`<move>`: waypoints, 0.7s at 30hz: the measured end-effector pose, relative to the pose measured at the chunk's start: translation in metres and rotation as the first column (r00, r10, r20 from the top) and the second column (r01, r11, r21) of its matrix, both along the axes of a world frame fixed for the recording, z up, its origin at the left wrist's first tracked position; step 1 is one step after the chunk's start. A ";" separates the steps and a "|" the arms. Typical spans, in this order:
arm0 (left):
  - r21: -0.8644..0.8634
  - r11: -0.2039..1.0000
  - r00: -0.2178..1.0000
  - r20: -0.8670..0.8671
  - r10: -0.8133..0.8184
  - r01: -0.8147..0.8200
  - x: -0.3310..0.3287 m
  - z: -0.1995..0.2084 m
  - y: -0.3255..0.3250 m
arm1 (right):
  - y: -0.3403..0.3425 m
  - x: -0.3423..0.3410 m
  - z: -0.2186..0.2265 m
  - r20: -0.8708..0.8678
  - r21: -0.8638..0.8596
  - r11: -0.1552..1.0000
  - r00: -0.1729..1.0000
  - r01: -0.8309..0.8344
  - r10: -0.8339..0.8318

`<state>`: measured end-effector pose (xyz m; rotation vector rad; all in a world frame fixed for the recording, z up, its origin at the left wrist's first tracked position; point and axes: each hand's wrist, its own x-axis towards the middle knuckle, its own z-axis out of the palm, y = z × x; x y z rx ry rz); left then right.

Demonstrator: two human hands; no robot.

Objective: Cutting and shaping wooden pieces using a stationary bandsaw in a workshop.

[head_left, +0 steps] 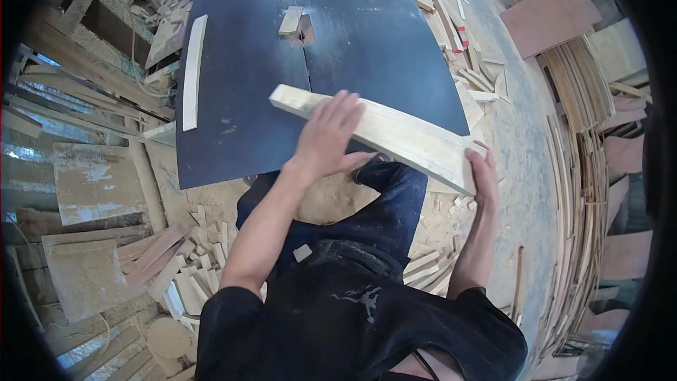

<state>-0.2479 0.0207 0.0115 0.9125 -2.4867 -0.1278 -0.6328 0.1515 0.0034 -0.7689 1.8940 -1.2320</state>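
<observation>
A thin pale wooden strip [192, 70] lies at nine o'clock on the dark saw table [247, 99]. The left hand [326, 140] rests flat, fingers spread, on the long curved pale wooden plank [395, 137] over the table's near edge. At three o'clock the right hand [485, 175] cups its end; it looks stiff and fairly heavy, best held at both ends.

Soft, even daylight fills the scene — brightest on the far right floor [525, 134], with no harsh shadows. A dull sheen lies on the dark saw table [247, 99]. Fisheye bending curves straight edges toward a black rim — detail there smears, the centre stays sharp.
</observation>
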 end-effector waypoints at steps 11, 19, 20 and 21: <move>0.064 0.974 0.975 -0.047 0.219 -0.216 -0.125 -0.006 -0.137 | -0.211 -0.116 0.002 -0.537 0.184 0.962 0.799 -0.203 0.272; 0.072 0.940 0.943 -0.002 0.334 -0.333 -0.146 -0.010 -0.215 | -0.329 -0.150 -0.008 -0.554 0.180 0.945 0.767 -0.272 0.326; 0.079 0.939 0.942 -0.001 0.337 -0.336 -0.148 -0.012 -0.220 | -0.337 -0.154 -0.008 -0.543 0.183 0.946 0.775 -0.268 0.325; 0.082 0.937 0.940 -0.003 0.341 -0.340 -0.149 -0.013 -0.224 | -0.344 -0.155 -0.010 -0.543 0.189 0.944 0.772 -0.270 0.330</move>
